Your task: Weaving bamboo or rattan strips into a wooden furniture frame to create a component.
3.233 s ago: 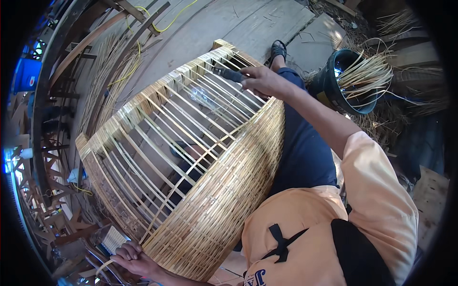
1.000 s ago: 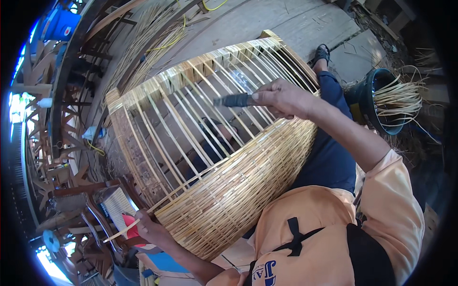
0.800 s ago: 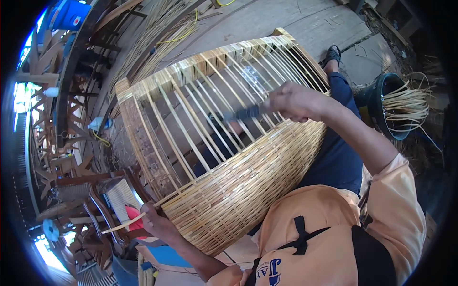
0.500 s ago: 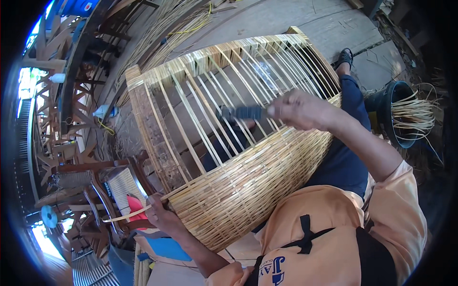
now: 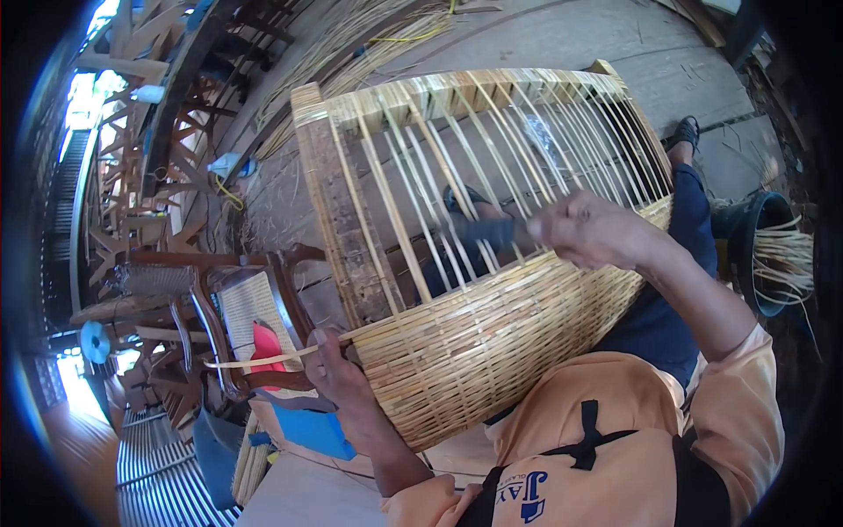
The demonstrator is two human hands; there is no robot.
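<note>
Woven piece: a large curved frame of pale cane (image 5: 492, 338) slants across the lap, spanning the space between the two hands; its near part is tightly woven, and bare rods (image 5: 389, 195) run from there to a wrapped rail (image 5: 439, 88) beyond the fingers.
Left hand: at the frame's left end, the left hand (image 5: 344, 378) has its fingers drawn together on a pale flat strip (image 5: 255, 361), pinching it just beside the woven edge; the loose end reaches out leftward from the fingertips.
Right hand: above the border of weave and rods, the right hand (image 5: 597, 230) has its fingers closed round a dark tool (image 5: 488, 231); the tool points left from them, blurred, so its tip cannot be made out.
Left of the left fingers: a brown wooden chair (image 5: 297, 307) with a red item (image 5: 266, 345) on it, beneath the strip.
Below the left fingers: a bright blue panel (image 5: 314, 430).
Right of the right fingers: a dark bucket (image 5: 742, 230) holding a bundle of pale strips (image 5: 784, 261).
Beyond the right fingers, up and right: a foot in a dark sandal (image 5: 686, 132) on the grey floor (image 5: 632, 44).
</note>
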